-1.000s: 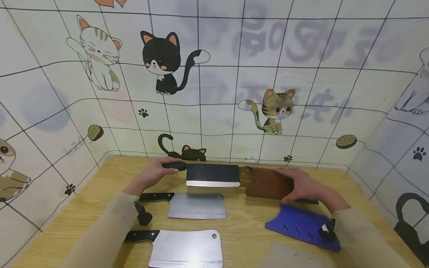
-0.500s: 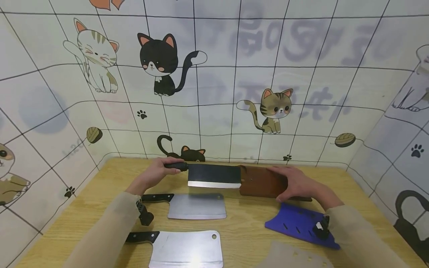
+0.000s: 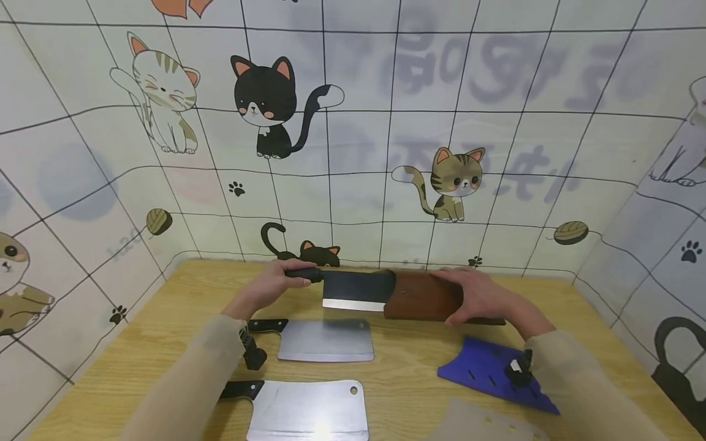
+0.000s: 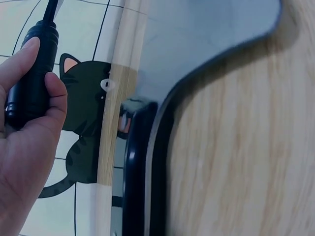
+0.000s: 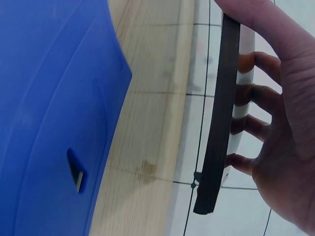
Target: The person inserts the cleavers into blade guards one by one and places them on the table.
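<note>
My left hand (image 3: 267, 289) grips the black handle (image 4: 37, 73) of a cleaver. Its dark blade (image 3: 353, 289) has a bright cutting edge along the bottom and is held level at the back of the table. A brown leather sheath (image 3: 419, 297) covers the blade's far end. My right hand (image 3: 488, 298) holds that sheath by its right part, thumb along the lower side and fingers over the top. In the right wrist view the fingers wrap behind the sheath's dark end (image 5: 221, 113). The covered part of the blade is hidden.
Two more cleavers with silver blades (image 3: 326, 342) (image 3: 309, 407) and black handles lie below my left hand. A blue sheath (image 3: 493, 370) is under my right wrist, and a beige one (image 3: 482, 422) lies at the front edge. A cat-patterned wall covering (image 3: 358, 184) stands behind the table.
The sheath has moved left over the blade with my right hand, and my left hand has shifted right with the cleaver. Less of the blade shows now.
</note>
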A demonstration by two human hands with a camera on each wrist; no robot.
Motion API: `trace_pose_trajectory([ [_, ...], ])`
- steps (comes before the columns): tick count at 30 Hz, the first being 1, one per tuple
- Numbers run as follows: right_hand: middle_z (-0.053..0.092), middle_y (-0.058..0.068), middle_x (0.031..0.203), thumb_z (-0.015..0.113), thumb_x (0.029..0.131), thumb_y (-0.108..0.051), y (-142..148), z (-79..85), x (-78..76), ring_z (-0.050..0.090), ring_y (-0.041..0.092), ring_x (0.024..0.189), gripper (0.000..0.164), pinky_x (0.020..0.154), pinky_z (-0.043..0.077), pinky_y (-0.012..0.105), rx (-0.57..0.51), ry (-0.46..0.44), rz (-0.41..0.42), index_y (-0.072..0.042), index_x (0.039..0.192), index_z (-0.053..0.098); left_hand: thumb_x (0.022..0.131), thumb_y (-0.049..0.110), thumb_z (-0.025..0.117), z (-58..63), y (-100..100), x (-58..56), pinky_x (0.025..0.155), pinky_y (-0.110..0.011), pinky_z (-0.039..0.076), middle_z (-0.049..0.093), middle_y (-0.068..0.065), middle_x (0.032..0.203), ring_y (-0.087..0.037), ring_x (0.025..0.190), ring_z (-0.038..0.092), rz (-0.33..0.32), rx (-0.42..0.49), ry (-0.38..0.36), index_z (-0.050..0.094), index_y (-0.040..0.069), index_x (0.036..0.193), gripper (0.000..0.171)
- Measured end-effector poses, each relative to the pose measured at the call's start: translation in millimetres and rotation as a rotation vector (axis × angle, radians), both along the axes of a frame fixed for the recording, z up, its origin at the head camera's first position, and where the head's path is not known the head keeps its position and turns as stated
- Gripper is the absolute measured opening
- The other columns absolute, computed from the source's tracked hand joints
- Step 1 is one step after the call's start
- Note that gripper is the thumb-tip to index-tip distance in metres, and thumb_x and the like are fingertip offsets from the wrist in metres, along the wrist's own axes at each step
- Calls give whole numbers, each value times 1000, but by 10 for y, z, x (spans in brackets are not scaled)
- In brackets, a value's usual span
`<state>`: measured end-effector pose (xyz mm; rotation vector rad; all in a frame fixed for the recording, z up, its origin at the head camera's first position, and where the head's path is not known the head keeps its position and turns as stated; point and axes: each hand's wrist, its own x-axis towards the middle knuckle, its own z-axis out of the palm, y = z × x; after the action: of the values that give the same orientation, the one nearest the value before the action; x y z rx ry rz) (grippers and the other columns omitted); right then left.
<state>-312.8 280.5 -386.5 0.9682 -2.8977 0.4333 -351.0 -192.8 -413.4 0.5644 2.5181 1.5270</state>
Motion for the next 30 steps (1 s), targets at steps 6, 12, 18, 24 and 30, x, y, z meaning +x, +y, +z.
trace_pose_trajectory([
  [6, 56, 18, 145, 93, 62, -48, -74, 30, 10, 49, 48, 126, 103, 95, 42, 67, 17, 24, 8, -9, 149, 53, 93, 19, 75, 11, 101, -11, 97, -43, 40, 58, -12, 138, -26, 113, 58, -15, 15, 8, 69, 15, 135, 43],
  [12, 52, 21, 149, 92, 63, -50, -143, 26, -14, 47, 50, 129, 104, 97, 39, 69, 36, 18, 13, -9, 150, 52, 93, 14, 75, -10, 208, 12, 97, -41, 43, 58, -14, 141, -27, 116, 58, -34, 66, -22, 67, 10, 137, 45],
  [18, 50, 21, 151, 93, 63, -49, -139, 48, -30, 45, 49, 131, 104, 97, 38, 70, 46, 14, 0, -11, 151, 52, 92, 13, 77, -77, 296, -15, 95, -37, 45, 58, -13, 142, -26, 119, 57, -13, 88, -4, 66, 5, 137, 47],
  [24, 50, 21, 151, 93, 63, -49, -161, 33, -58, 44, 49, 132, 104, 98, 39, 69, 36, -7, 1, -10, 151, 52, 91, 13, 78, -97, 326, -2, 101, -43, 43, 59, -10, 142, -26, 127, 53, 1, 87, -2, 69, 10, 134, 44],
  [30, 49, 23, 150, 93, 63, -48, -233, -1, -95, 43, 50, 133, 104, 99, 36, 71, 38, 13, 17, -12, 151, 52, 91, 12, 77, -98, 337, -4, 101, -42, 44, 59, -11, 142, -25, 126, 55, -2, 86, 8, 68, 8, 136, 46],
])
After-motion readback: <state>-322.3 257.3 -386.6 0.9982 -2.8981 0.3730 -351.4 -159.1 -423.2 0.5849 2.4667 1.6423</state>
